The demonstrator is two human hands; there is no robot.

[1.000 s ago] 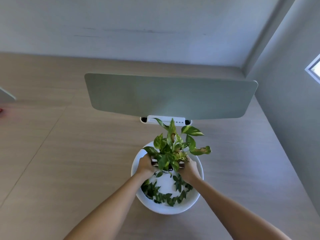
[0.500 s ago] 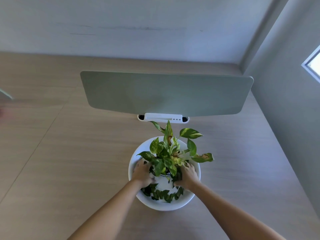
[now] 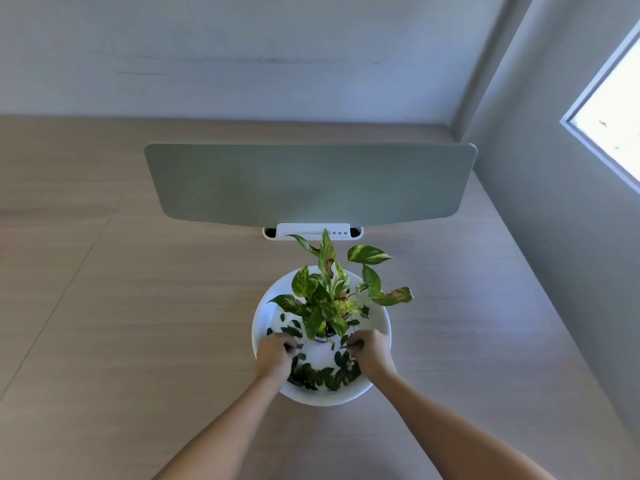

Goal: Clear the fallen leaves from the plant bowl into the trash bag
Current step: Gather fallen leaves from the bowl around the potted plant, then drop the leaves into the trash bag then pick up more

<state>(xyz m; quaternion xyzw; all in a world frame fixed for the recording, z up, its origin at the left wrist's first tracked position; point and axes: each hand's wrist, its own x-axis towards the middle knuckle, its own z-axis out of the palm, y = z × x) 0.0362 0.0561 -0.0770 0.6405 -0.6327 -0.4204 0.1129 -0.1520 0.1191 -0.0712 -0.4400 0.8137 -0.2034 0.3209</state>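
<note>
In the lower middle of the frame the bowl sits on the table. Most leaves lie in an arc along its near rim, between and just below both hands. Left hand and right hand are curled, each pinching dark leaves. No trash bag shows.

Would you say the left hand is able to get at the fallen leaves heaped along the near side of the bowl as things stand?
Probably yes. The left hand is already inside the white bowl, right beside the heap of fallen leaves, with nothing between them; the plant stands further back.
</note>
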